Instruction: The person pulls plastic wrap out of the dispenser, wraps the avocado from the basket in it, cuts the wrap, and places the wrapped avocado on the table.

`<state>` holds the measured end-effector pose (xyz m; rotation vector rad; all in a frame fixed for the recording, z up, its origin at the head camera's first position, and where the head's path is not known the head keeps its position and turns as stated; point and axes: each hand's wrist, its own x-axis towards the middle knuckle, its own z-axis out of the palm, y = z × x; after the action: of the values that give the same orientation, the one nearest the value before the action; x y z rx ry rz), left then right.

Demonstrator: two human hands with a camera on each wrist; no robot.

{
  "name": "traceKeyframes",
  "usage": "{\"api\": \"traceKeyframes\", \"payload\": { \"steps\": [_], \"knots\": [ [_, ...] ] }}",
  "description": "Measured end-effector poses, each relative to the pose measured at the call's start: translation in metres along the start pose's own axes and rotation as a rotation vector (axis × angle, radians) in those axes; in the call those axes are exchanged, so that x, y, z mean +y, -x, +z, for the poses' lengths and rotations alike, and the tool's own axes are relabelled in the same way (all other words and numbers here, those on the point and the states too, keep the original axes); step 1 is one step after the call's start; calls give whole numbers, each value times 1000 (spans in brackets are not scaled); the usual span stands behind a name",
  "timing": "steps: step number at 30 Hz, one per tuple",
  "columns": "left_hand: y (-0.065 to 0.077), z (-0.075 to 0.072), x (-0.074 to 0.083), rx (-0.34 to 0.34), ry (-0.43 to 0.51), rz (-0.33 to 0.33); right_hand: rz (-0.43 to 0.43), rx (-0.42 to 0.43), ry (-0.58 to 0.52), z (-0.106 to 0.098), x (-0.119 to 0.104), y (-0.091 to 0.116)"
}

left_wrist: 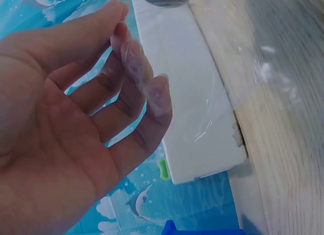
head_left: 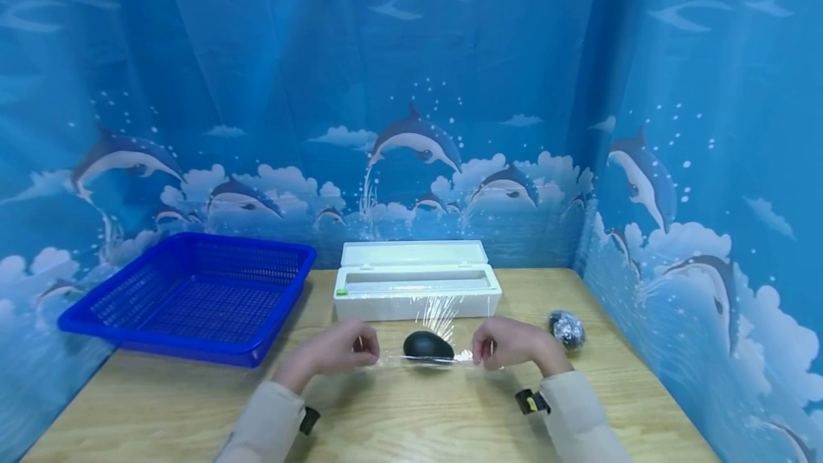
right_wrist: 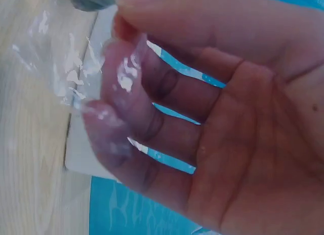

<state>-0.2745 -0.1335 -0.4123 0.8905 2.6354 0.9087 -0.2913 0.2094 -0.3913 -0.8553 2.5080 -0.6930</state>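
Observation:
A sheet of clear cling film [head_left: 393, 359] stretches between my two hands, its front edge crossing a dark, smooth, avocado-like oval [head_left: 422, 344] on the table. My left hand [head_left: 334, 350] pinches one end between thumb and index finger; film lies over the other fingertips in the left wrist view. At the opposite end, my right hand [head_left: 511, 344] pinches the film likewise, and shiny folds of it [right_wrist: 73, 75] cover those fingers in the right wrist view. Just behind the oval stands a white cling film dispenser [head_left: 418, 307], lid raised, a roll inside.
To the left on the wooden table [head_left: 398, 420] sits a blue plastic basket [head_left: 253, 354]. A dark rounded thing in shiny wrapping [head_left: 566, 330] lies beyond my right wrist. A dolphin-patterned blue curtain [head_left: 308, 91] encloses the back and sides.

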Motion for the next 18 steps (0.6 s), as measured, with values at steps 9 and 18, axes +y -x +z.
{"api": "traceKeyframes", "payload": {
  "steps": [9, 18],
  "knots": [
    [4, -5, -2, -40, 19, 19, -27, -56, -46, -9, 7, 12],
    [6, -5, -1, -55, -6, 32, -21, -85, -134, -9, 14, 11]
  ]
}}
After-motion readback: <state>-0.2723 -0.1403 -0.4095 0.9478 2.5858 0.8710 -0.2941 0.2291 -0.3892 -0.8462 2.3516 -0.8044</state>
